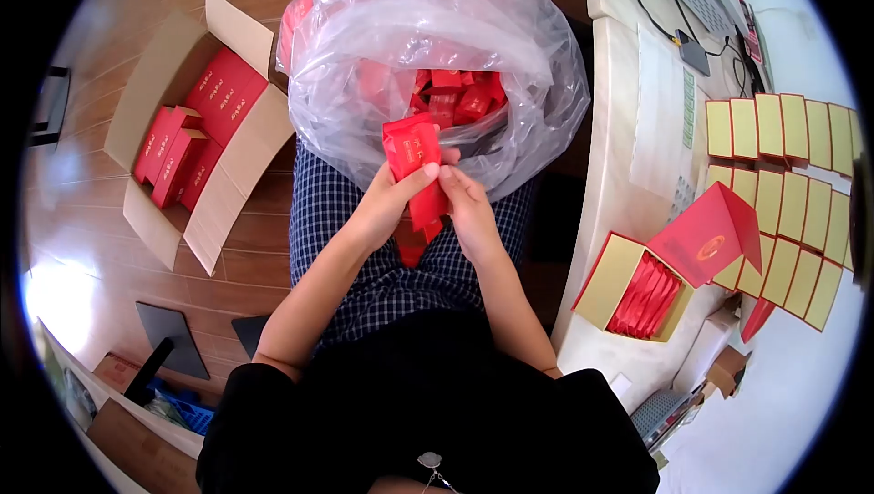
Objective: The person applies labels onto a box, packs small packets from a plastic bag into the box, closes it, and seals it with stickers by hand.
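Observation:
My left hand is closed on red sachets with gold print, held upright over my lap. My right hand grips the same sachets from the other side, its thumb near my left thumb. More red shows below my hands, between my thighs. Just beyond my hands is a large clear plastic bag, its mouth toward me, with many loose red sachets inside. To my right, an open red gift box with a yellow inside holds a row of red sachets.
On the counter at right stand rows of yellow-faced boxes, a cable and a small black adapter. An open carton with red boxes sits on the wooden floor at left.

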`<state>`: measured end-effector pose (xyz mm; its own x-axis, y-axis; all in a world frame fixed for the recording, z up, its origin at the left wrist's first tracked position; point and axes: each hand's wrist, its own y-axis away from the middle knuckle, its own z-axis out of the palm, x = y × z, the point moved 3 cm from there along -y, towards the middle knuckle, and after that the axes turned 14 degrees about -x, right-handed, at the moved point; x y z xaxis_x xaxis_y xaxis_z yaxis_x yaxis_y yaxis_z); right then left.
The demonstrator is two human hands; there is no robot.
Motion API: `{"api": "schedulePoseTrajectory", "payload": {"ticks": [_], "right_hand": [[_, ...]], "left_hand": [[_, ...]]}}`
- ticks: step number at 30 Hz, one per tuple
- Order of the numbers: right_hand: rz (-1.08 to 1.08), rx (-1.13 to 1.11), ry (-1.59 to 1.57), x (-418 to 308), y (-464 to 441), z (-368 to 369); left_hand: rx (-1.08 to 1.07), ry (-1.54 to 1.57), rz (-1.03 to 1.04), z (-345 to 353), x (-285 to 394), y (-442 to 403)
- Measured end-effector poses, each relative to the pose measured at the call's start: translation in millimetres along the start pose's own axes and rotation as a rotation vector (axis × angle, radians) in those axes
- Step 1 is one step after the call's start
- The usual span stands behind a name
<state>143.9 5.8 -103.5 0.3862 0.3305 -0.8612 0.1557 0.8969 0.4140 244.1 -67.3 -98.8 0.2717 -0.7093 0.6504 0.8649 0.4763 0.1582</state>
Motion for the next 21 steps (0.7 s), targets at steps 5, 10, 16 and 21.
{"api": "schedulePoseTrajectory", "payload": {"ticks": [5,10,16,21], "right_hand": [[-0.105,0.108,0.703,-18,7,-3],[-0.648,0.119,0.905,-60,9,7],[-0.695,-0.039,0.881,-49,8,17],[-0.761,0.13,0.882,-48,10,18]], "left_hand": [[0.155,-0.339,0.024,-10,-8,8],[0.207,-0.732,-0.011,10,9,17],[0.172,-0.933,0.065,15,9,20],[0.137,-1.081,0.078,13,6,19]]}}
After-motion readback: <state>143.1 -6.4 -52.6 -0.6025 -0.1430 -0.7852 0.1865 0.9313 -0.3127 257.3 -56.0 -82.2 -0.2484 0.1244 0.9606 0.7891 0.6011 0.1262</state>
